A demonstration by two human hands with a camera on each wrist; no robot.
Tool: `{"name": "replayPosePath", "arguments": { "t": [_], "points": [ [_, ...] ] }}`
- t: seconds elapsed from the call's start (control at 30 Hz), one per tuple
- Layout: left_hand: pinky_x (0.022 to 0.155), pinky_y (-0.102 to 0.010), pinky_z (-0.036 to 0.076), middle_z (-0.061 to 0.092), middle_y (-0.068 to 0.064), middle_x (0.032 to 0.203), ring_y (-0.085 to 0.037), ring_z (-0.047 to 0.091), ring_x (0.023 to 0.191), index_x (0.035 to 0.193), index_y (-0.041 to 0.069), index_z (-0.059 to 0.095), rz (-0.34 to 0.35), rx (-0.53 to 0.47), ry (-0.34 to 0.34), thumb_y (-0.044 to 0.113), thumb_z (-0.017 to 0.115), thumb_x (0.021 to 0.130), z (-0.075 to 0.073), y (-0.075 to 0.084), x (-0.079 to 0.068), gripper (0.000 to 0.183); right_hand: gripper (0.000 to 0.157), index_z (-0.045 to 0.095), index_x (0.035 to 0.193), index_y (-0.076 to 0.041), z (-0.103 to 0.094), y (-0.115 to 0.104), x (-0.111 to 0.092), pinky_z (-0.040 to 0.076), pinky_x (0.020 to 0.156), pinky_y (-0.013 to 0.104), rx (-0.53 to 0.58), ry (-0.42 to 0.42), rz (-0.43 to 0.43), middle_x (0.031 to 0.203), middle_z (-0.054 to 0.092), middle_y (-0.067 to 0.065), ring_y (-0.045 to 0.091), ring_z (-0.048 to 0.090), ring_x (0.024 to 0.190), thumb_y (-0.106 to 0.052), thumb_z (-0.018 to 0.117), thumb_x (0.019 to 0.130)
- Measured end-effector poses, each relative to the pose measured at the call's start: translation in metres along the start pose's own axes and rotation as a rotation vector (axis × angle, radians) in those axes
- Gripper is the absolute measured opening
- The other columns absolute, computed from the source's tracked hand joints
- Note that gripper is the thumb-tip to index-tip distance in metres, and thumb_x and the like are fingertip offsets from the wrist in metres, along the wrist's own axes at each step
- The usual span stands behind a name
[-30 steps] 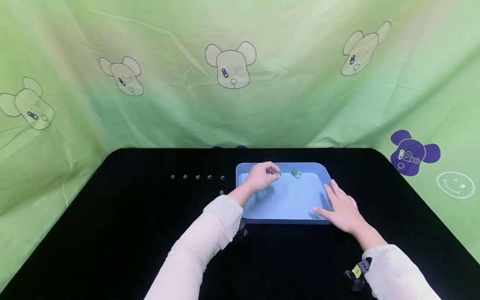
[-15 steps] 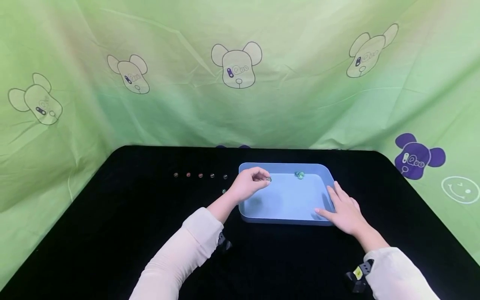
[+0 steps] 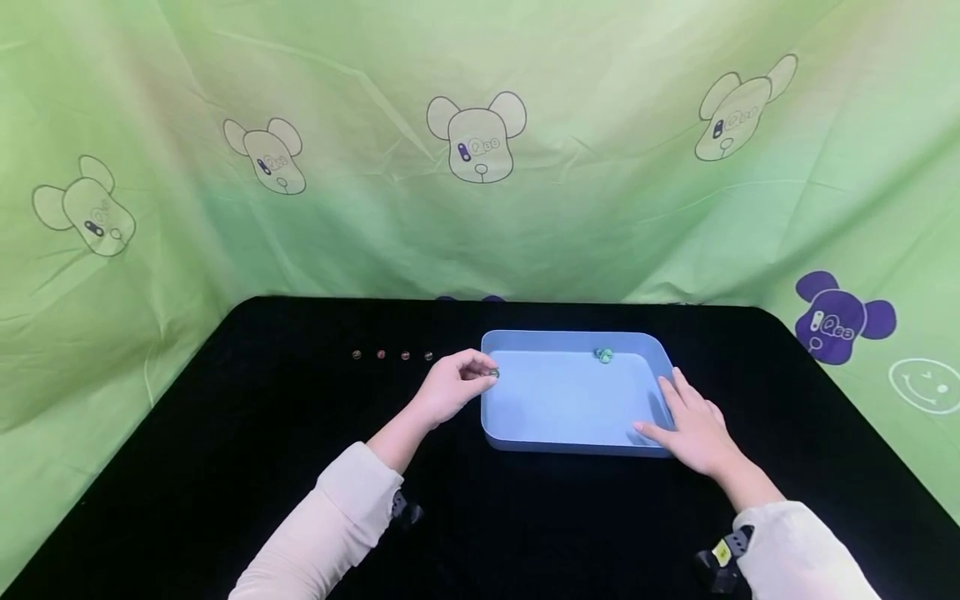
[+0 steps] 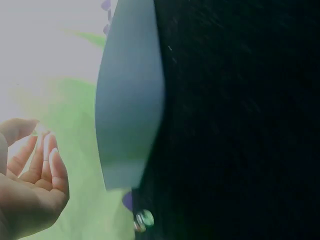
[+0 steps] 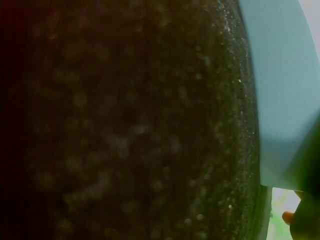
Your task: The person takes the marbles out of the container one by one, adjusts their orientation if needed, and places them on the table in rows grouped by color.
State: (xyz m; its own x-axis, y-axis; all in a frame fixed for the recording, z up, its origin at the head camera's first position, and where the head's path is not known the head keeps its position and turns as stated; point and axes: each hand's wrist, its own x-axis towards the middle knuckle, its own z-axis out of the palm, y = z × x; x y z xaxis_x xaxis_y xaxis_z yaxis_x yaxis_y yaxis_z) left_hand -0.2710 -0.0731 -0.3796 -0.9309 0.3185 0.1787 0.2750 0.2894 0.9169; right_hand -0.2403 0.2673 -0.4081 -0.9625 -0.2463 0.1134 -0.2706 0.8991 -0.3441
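In the head view my left hand (image 3: 450, 385) is at the left rim of a shallow blue tray (image 3: 555, 392), pinching a small greenish glass marble (image 3: 493, 373) between thumb and fingers. A tight cluster of green marbles (image 3: 603, 355) lies inside the tray near its back wall. My right hand (image 3: 696, 429) rests on the tray's right side, fingers spread and thumb over the front right corner. The left wrist view shows the left hand (image 4: 37, 185) with thumb and fingertips together, beside the tray's outer wall (image 4: 131, 95).
Several marbles (image 3: 381, 355) form a row on the black tabletop (image 3: 247, 417) left of the tray. Two marbles (image 4: 144, 219) show near the tray's end in the left wrist view. A green printed cloth (image 3: 600, 225) hangs behind and around the table.
My left hand has moved left from over the tray to its left rim, carrying the pinched marble. It now covers the row's right end. The right hand keeps its place on the tray.
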Motion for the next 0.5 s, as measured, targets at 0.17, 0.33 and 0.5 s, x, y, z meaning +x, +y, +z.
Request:
{"name": "replayPosePath", "arguments": {
  "t": [0.17, 0.33, 0.5],
  "points": [
    [0.070, -0.028, 0.045, 0.059, -0.006, 0.088, -0.019, 0.054, 0.079, 0.095, 0.002, 0.059, -0.026, -0.009, 0.073, 0.008, 0.061, 0.079, -0.015, -0.014, -0.008, 0.018, 0.085, 0.020, 0.130, 0.013, 0.001, 0.001, 0.000, 0.010, 0.088, 0.060, -0.001, -0.002, -0.004, 0.136, 0.005, 0.031, 0.046, 0.011, 0.121, -0.048, 0.051, 0.080],
    [0.069, -0.027, 0.044, 0.058, -0.003, 0.084, -0.015, 0.054, 0.075, 0.092, 0.003, 0.059, -0.061, 0.006, 0.128, 0.004, 0.061, 0.078, -0.028, -0.025, -0.013, 0.014, 0.085, 0.019, 0.130, 0.013, 0.002, 0.002, 0.001, 0.010, 0.087, 0.060, -0.004, -0.002, -0.011, 0.136, 0.004, 0.031, 0.046, 0.010, 0.121, -0.048, 0.051, 0.080],
    [0.069, -0.028, 0.044, 0.058, -0.003, 0.080, -0.015, 0.054, 0.073, 0.088, 0.003, 0.059, -0.098, 0.053, 0.167, 0.003, 0.062, 0.076, -0.038, -0.033, -0.015, 0.013, 0.085, 0.019, 0.130, 0.013, 0.002, 0.002, 0.001, 0.011, 0.087, 0.060, -0.003, -0.001, -0.013, 0.136, 0.004, 0.031, 0.045, 0.010, 0.121, -0.048, 0.051, 0.080]
  ]
}}
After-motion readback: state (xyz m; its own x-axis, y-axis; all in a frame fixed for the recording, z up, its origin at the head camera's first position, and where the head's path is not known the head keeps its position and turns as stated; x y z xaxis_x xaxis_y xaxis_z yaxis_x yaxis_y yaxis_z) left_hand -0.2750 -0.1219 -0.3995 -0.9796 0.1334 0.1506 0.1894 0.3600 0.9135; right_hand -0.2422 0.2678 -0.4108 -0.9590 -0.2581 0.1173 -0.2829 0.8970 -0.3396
